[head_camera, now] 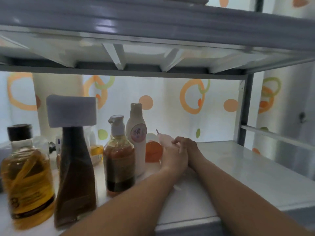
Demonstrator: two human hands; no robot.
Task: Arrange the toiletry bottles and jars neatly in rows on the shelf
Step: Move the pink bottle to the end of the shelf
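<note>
Both my hands meet at the middle of the white shelf point(238, 171). My left hand point(172, 160) and my right hand point(185, 147) close together around a small pale pink bottle point(166, 139) with a thin nozzle. An orange jar point(152, 151) stands just left of them. Further left stand a tall white bottle with a pink label point(137, 138), an amber pump bottle point(119, 159), a dark brown bottle with a big white cap point(75, 167) and a golden bottle with a black cap point(27, 181).
Small items, one a yellow jar point(96, 150), sit behind the front bottles at the back left. An upper shelf point(153, 53) hangs low overhead. A grey upright post point(245, 109) bounds the right side. A curtain with orange circles hangs behind.
</note>
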